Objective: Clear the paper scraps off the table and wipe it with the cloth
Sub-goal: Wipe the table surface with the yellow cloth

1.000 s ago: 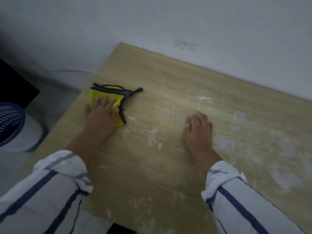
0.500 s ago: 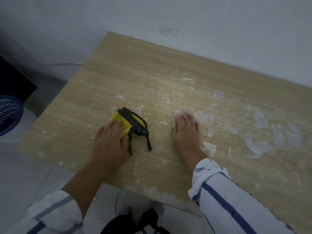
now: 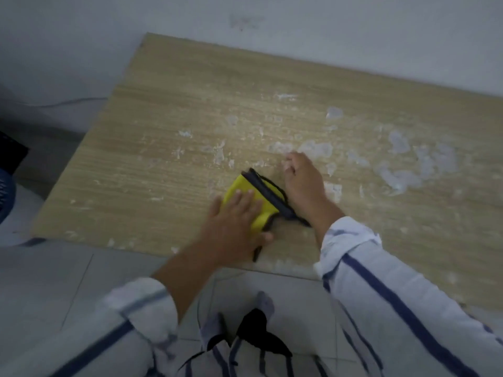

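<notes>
Grey wall (image 3: 326,28) behind; a wood-grain counter (image 3: 163,110) runs along it, with tiled floor (image 3: 54,281) below the near edge. Far left, part of a blue basket (image 3: 5,197) sits on the floor. The left half of the counter shows small white flecks.

Centre, toward the near edge: yellow cloth (image 3: 245,186) with dark trim, folded small, lying flat. Left hand (image 3: 231,224) rests on top of it, fingers straight, palm pressing down, thumb along the cloth's near side. Right hand (image 3: 304,186) is just beside the cloth on its right, and the dark trim runs up to the wrist. Its fingers (image 3: 292,160) curl down at a white patch; pinching or only scratching, cannot tell.

Further right, paper scraps (image 3: 397,178) lie in pale patches and look stuck flat to the wood.

Judgement: the cloth is soft and light and likely to bunch, so a flat palm on its middle suits wiping. The scraps are thin and tear-prone; lift them from a loose edge.
</notes>
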A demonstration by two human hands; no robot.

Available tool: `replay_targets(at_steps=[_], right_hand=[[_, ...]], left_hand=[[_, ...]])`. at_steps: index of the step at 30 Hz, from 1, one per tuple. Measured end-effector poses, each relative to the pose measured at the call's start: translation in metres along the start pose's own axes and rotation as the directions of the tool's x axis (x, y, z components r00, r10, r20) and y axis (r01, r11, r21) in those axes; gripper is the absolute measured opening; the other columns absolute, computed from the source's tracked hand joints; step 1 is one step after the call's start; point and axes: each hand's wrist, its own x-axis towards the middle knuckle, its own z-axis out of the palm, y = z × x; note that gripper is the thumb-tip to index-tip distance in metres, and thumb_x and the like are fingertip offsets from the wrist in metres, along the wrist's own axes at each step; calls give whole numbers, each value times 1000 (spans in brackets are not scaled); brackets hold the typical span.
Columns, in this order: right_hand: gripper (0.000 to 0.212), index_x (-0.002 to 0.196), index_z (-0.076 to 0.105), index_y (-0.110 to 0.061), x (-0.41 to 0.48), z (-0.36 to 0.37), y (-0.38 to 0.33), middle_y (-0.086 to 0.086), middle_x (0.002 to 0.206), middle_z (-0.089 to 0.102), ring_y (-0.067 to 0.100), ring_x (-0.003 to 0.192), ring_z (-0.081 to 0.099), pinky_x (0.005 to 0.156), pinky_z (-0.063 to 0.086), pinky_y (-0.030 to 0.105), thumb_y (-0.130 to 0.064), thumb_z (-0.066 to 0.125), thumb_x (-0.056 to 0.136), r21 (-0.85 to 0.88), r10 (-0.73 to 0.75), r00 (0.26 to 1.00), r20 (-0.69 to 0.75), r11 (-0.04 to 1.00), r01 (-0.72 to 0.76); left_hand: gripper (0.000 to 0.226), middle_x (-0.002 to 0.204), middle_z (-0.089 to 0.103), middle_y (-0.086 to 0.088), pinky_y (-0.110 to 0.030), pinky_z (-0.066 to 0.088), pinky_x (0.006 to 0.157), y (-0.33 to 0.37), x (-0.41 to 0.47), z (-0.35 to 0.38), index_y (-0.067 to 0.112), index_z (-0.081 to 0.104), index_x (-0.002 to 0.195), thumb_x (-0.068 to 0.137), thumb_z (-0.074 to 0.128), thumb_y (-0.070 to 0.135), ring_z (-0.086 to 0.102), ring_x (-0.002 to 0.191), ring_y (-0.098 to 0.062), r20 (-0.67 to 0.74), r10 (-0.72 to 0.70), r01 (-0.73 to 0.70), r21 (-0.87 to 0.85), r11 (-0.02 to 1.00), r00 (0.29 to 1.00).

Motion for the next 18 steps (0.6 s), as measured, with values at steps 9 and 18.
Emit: replay_targets(at_steps=[9, 18], right_hand=[[62, 140, 32, -21, -115, 72, -28, 10, 156, 18, 33, 144, 9, 115, 3, 52, -58, 26, 91, -349, -117, 980, 161, 922, 167], [44, 129, 42, 7, -152, -31, 90, 30, 127, 51, 43, 123, 44, 103, 34, 55, -14, 35, 90, -301, 320, 927, -194, 880, -367]], left_hand=[[47, 154, 27, -8, -47, 14, 115, -64, 6, -11, 12, 35, 142, 96, 36, 24, 17, 143, -28, -248, -411, 392, -123, 912, 877], [52, 157, 15, -6, -51, 2, 116, -27, 16, 8, 13, 23, 147, 98, 29, 32, 6, 145, -27, -194, -295, 300, -4, 954, 936]])
